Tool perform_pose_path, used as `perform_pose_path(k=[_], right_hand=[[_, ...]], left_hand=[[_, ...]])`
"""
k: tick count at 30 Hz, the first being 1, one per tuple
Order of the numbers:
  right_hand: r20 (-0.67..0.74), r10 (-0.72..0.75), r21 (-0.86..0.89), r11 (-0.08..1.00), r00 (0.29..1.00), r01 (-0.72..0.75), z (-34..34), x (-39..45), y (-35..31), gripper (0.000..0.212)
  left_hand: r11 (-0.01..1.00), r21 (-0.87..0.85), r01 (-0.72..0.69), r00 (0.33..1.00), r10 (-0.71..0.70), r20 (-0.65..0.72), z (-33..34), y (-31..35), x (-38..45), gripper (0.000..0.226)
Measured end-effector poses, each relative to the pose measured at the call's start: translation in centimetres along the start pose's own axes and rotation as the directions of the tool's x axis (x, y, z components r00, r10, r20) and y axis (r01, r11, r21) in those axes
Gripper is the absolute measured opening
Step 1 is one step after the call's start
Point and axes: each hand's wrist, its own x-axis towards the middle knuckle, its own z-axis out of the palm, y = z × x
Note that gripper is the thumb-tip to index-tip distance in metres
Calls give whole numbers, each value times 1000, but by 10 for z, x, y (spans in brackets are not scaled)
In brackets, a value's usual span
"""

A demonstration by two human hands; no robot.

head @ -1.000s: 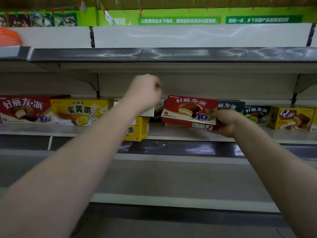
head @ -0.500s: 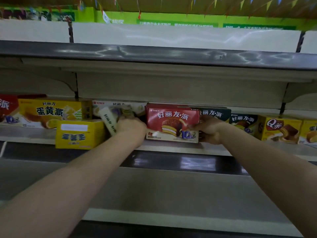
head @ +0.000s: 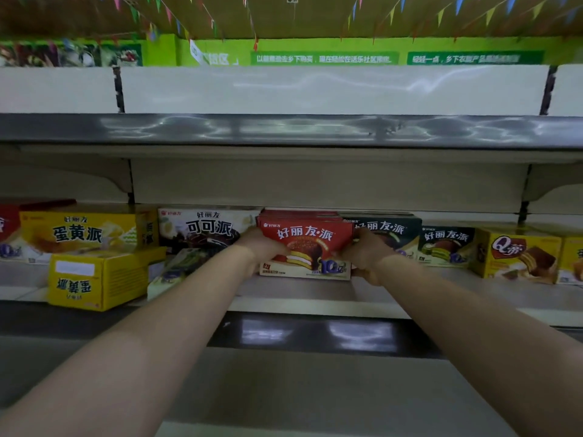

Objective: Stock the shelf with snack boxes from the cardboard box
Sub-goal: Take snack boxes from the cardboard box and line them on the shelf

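A red snack box (head: pixel 305 247) with a chocolate pie picture stands upright on the middle shelf (head: pixel 299 294), in front of more red boxes. My left hand (head: pixel 262 247) grips its left edge and my right hand (head: pixel 366 252) grips its right edge. Both arms reach forward from the bottom of the view. The cardboard box is not in view.
A white cocoa pie box (head: pixel 202 230) stands left of the red one, with a pale box (head: pixel 176 272) lying flat before it. A yellow box (head: pixel 97 279) sits upside down at the shelf edge. Dark green boxes (head: pixel 441 244) and yellow boxes (head: pixel 517 255) stand to the right.
My left hand let go of the pale box, which now lies flat, and moved right onto the red box's left edge. The red box now stands square on the shelf.
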Motion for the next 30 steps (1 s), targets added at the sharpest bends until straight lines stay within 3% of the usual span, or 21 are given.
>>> perform_pose_path(k=[1,3,6,11,14,17,20,22,25,28,30], right_hand=[[-5,10,0,1000,1000,-10,0,2,1,45],[-12,14,8,1000,1000,-14,3,8,4,34],[-24,4,22,1000,1000,-4,11,17,9,39],[-91,-17,44,999,996,21,22,23,10,22],[-142,-15,61,998,990,23,33,26,8,24],[-177,-7,60,998,984,18,40,24,4,33],[-267,102,56,994,958,-90,43,19,-1,50],[-335,40,-47,997,941,-59,42,12,-8,48],[-349,41,150,989,936,13,50,-17,-24,46],[-601,-63,14,996,797,89,56,-41,-38,62],[-654,-121,2,987,747,162,72,-50,-52,59]], left_hand=[[998,-57,19,1000,-20,-11,-1,3,3,44],[1000,-6,14,1000,-14,-21,-2,5,9,54],[997,73,0,1000,2,-21,-1,2,13,54],[999,44,-25,998,27,-49,-3,-4,19,57],[998,65,-26,998,30,-63,-5,-8,25,61],[995,90,-30,997,36,-71,-2,-10,27,51],[975,216,-45,995,63,-78,3,-8,18,50],[945,325,-33,988,80,-130,2,0,8,61],[875,482,-47,977,140,-159,-12,13,-11,72],[805,574,-151,945,288,-156,-44,21,-44,53],[764,619,-185,934,332,-131,-68,18,-65,38]])
